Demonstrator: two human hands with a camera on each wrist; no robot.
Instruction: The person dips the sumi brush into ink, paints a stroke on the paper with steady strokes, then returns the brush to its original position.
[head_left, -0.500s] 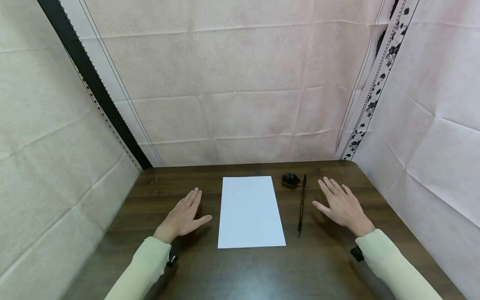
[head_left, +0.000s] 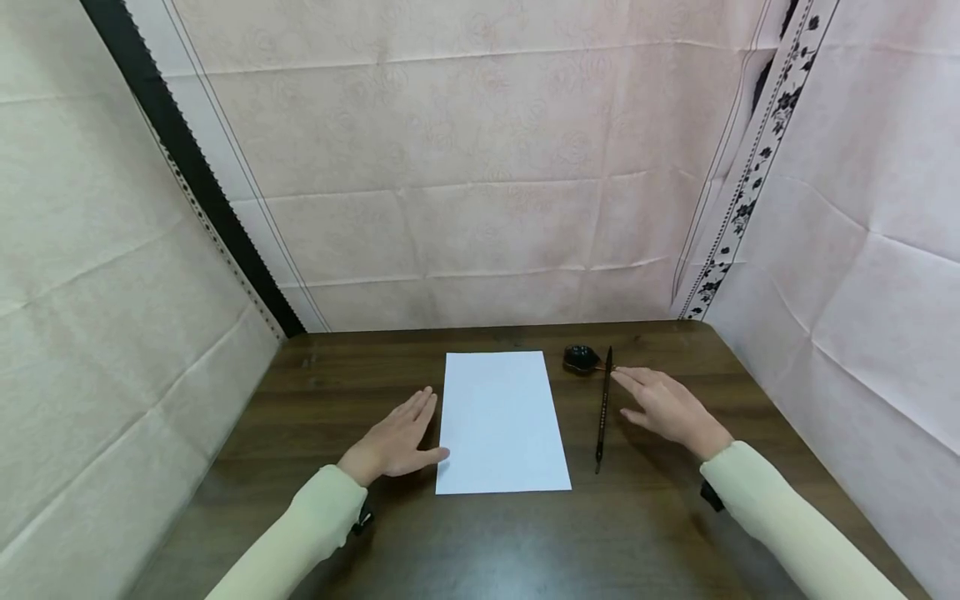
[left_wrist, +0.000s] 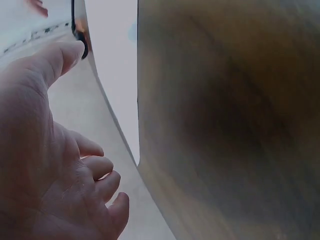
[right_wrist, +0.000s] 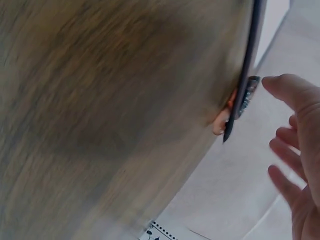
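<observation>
A blank white sheet of paper (head_left: 501, 425) lies upright on the table, between the two hands. My left hand (head_left: 397, 437) is at its left edge, fingers straight and thumb stretched out over the paper's lower left edge; whether it touches is unclear. To the right of the sheet lies a slim black pen-like stick (head_left: 603, 412), pointed at both ends. My right hand (head_left: 670, 408) is just right of it, fingertips close to its upper part, holding nothing. A dark glossy rounded object (head_left: 581, 358) with a thin brown end sits beside the stick's top.
The dark wooden table (head_left: 495, 542) runs back to a pale cloth (head_left: 465, 208) hung behind it. More pale cloth hangs along the left and right sides. A floral-patterned strip (head_left: 757, 167) runs down the right corner.
My left hand has moved right, its thumb now reaching the paper's edge. My right hand has come left and its fingers have swung towards the black stick. The objects stay in place.
</observation>
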